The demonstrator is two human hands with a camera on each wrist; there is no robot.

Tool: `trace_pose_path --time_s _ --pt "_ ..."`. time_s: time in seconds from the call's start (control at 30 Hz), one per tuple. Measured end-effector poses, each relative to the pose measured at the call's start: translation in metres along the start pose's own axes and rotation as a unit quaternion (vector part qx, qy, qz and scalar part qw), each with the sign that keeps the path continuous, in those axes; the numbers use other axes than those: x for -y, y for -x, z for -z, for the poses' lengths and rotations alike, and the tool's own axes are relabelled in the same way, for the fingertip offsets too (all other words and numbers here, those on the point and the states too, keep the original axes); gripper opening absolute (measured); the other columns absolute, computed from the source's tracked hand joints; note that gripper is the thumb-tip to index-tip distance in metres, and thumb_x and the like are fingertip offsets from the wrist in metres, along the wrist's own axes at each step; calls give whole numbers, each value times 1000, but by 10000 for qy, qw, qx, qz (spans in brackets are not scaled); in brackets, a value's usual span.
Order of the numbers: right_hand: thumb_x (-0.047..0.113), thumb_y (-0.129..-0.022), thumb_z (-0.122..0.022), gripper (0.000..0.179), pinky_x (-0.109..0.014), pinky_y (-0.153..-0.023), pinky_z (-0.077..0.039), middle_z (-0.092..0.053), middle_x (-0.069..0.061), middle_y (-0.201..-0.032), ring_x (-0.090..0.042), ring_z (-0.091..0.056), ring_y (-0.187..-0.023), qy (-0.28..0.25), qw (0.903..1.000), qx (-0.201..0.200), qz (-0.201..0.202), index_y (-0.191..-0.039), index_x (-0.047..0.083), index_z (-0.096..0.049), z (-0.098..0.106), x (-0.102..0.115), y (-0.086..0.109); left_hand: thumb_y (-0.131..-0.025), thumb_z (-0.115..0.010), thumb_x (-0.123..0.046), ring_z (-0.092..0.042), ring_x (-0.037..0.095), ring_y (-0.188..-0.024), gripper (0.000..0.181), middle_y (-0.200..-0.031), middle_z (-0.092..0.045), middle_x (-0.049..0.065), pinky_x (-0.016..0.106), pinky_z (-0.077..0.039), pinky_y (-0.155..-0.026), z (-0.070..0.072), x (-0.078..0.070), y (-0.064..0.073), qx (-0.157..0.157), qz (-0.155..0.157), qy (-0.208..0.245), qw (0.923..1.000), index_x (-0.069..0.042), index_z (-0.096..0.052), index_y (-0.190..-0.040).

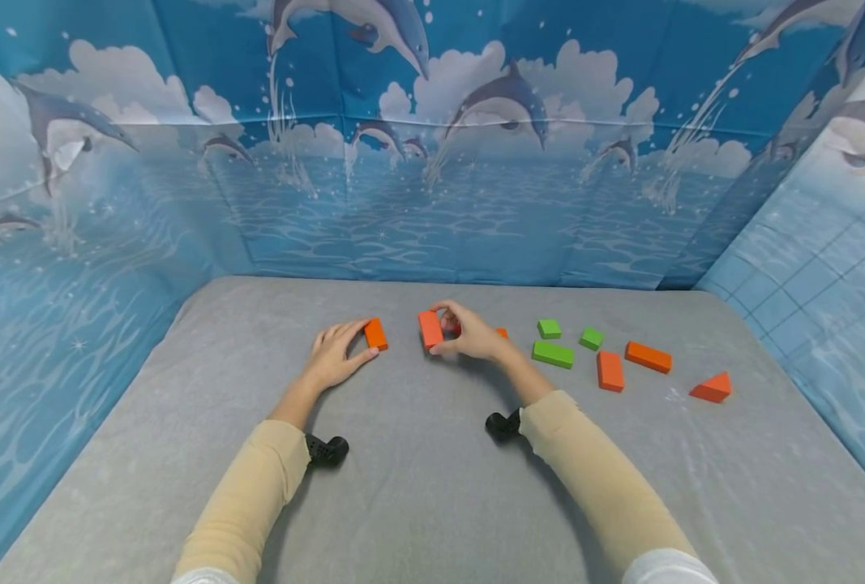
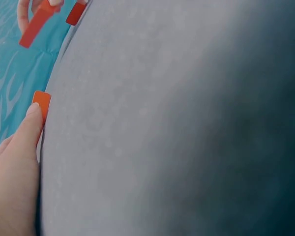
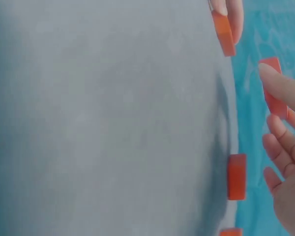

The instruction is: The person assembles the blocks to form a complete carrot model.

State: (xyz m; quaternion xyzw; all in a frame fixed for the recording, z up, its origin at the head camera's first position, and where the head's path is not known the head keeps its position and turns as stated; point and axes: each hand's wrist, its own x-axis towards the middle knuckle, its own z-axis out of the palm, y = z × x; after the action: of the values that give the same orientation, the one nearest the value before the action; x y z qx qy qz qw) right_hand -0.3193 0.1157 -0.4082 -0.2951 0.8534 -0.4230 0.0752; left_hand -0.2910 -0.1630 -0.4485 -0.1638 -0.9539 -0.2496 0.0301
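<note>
My left hand (image 1: 332,357) grips an orange rectangular block (image 1: 376,334) between thumb and fingers at the table surface. In the left wrist view, the thumb lies against that block's face. To its right, my right hand (image 1: 477,336) pinches a red-orange block (image 1: 430,330) by its ends, with thumb and fingertip. The right wrist view has this held block (image 3: 275,105) raised off the table, its other fingers loosely bent below. Another orange block (image 1: 502,332) is mostly hidden behind the right hand.
Further right lie several green blocks (image 1: 552,354), a red-orange block (image 1: 610,371), a long orange block (image 1: 648,357) and a red-orange triangular block (image 1: 712,388). A grey cloth covers the table (image 1: 403,487). Dolphin-print curtains (image 1: 432,219) rise behind it and at both sides.
</note>
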Motion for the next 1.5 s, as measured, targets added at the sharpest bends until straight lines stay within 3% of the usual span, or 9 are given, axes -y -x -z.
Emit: trace_pose_path --time_s 0.33,0.7,1.07,1.37,1.5 --pt "13 -75 -76 68 -32 -74 -40 -51 -12 -97 -22 -46 -86 -267 9973 35 -686 -130 2 -36 14 15 46 -90 -54 -44 -29 31 -130 63 -142 -38 11 50 -12 -106 0 0 0 -95 -112 37 9999 -15 -35 -142" --pt "11 -76 -75 67 -32 -74 -40 -49 -14 -98 -23 -47 -85 -509 9942 -54 -947 -129 0 -35 9 3 89 -89 -49 -53 -33 34 -126 64 -138 -42 14 52 -15 -104 -1 1 5 -458 -477 256 9975 -15 -39 -140" --pt "7 -75 -75 66 -24 -62 -37 -47 -17 -91 -23 -43 -78 -549 9952 -372 -716 -127 -7 -36 0 -8 98 -89 -56 -43 -29 32 -130 63 -142 -38 12 51 -13 -106 -2 2 -1 -159 -159 98 9997 -14 -36 -142" --pt "24 -74 -77 63 -24 -60 -35 -45 -8 -85 -15 -41 -72 -104 9975 -633 -305 -119 -4 -43 -6 -13 100 -87 -58 -45 -31 31 -129 64 -141 -40 11 51 -14 -105 0 2 -2 -165 -91 237 9995 -15 -39 -140" --pt "20 -73 -78 62 -24 -61 -35 -47 -9 -86 -17 -42 -74 52 9964 -657 -542 -120 -3 -44 -8 -14 99 -85 -61 -44 -31 32 -129 65 -139 -42 12 52 -13 -106 0 2 -2 -249 -39 406 9989 -14 -41 -139"
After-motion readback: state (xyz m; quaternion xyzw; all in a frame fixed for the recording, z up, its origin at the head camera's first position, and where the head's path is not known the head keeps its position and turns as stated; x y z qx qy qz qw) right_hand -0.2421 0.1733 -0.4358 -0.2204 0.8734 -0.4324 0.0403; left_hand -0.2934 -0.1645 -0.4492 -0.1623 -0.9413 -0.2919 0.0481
